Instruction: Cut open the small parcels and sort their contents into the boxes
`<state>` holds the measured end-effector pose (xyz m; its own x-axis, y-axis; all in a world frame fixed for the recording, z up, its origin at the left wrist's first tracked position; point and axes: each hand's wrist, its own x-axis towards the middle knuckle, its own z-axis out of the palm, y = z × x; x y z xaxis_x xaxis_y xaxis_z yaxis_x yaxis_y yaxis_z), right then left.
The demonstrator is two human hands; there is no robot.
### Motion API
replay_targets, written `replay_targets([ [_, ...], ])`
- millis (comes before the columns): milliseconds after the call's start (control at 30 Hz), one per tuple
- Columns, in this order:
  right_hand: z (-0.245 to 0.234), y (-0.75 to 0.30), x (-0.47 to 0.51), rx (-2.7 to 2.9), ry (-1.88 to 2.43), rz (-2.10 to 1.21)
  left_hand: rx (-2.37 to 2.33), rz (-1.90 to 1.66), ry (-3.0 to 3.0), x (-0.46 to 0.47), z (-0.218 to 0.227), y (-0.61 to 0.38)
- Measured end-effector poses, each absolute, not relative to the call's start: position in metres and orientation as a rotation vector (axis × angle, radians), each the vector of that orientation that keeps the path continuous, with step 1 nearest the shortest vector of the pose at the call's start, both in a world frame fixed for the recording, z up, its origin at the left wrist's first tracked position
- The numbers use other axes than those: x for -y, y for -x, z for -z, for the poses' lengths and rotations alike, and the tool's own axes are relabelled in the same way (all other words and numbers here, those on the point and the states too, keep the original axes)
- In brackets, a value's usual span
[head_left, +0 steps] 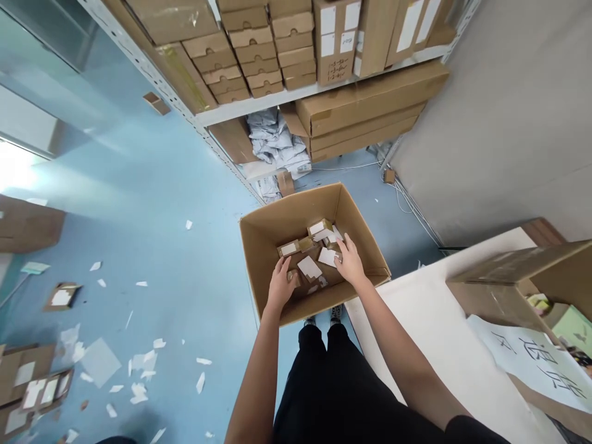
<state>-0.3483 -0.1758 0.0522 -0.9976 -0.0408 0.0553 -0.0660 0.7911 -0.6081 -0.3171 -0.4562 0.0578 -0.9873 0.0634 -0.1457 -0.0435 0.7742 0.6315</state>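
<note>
A large open cardboard box (287, 219) stands on the floor in front of my feet, and both my hands reach down into it. Inside lie several small cardboard boxes with white labels, among them a labelled box (289, 249) and a taped box (319, 229) farther back. My left hand (280, 285) has its fingers curled around a small brown box (294, 277) near the left wall. On the other side, my right hand (350, 262) pinches the end of a white-labelled small box (328, 256) between thumb and fingers. A white-topped piece (309, 268) lies between the hands.
Ahead stands a metal shelf (259, 98) filled with cardboard boxes. A white table (416, 302) on the right bears an open carton (490, 296) with a handwritten sheet (531, 357). Paper scraps (139, 391) and flattened boxes (28, 370) litter the blue floor at left.
</note>
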Motion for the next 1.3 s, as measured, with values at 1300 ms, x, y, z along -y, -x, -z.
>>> replay_targets([
  [1300,0.464,0.590,0.170,3.344,0.360,-1.000,-2.345,-1.271,0.121,0.415,0.447,0.501],
])
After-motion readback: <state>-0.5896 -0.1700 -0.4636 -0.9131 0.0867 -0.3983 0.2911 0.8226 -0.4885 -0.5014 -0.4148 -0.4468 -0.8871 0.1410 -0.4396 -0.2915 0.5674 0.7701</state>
